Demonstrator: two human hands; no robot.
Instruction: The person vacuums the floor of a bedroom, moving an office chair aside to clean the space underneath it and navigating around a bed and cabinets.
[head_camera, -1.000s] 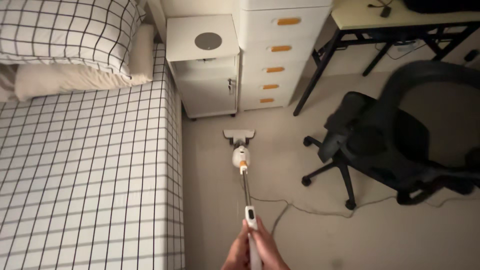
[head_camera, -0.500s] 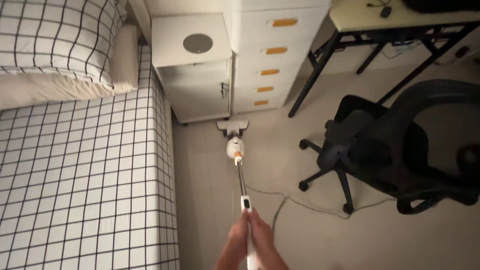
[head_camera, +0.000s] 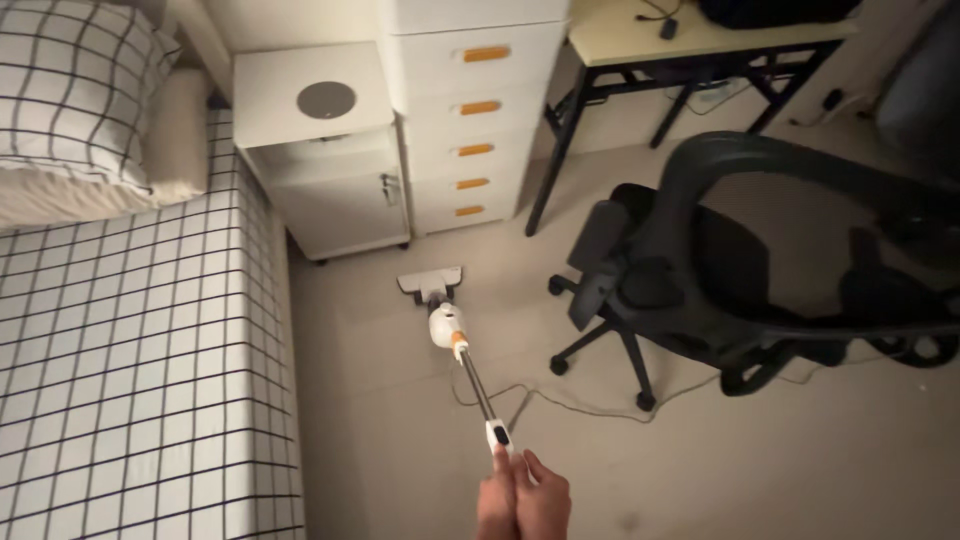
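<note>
The bed (head_camera: 130, 380) with its black-and-white grid cover is filling the left side of the view, its edge running alongside a strip of bare floor (head_camera: 380, 430). To the right a black office chair (head_camera: 740, 270) is standing on its wheeled base, and beyond it a tabletop (head_camera: 640, 40) on dark legs is crossing the upper right. Against the far wall a white drawer unit (head_camera: 475, 110) with orange pulls is sitting just beside a low white bedside cabinet (head_camera: 320, 170). Between bed and chair the stick vacuum (head_camera: 460, 350) is lying with its long axis running straight away from the person, slightly to the left, its floor head (head_camera: 430, 282) resting on the floor just short of the cabinet and well ahead of the hands. A thin cable (head_camera: 560, 395) is trailing across the floor toward the chair base. At the bottom edge the left hand (head_camera: 497, 505) and right hand (head_camera: 545, 500) are pressing together, both clenching the vacuum's handle end (head_camera: 499, 437), the left sitting a little farther forward on it.
</note>
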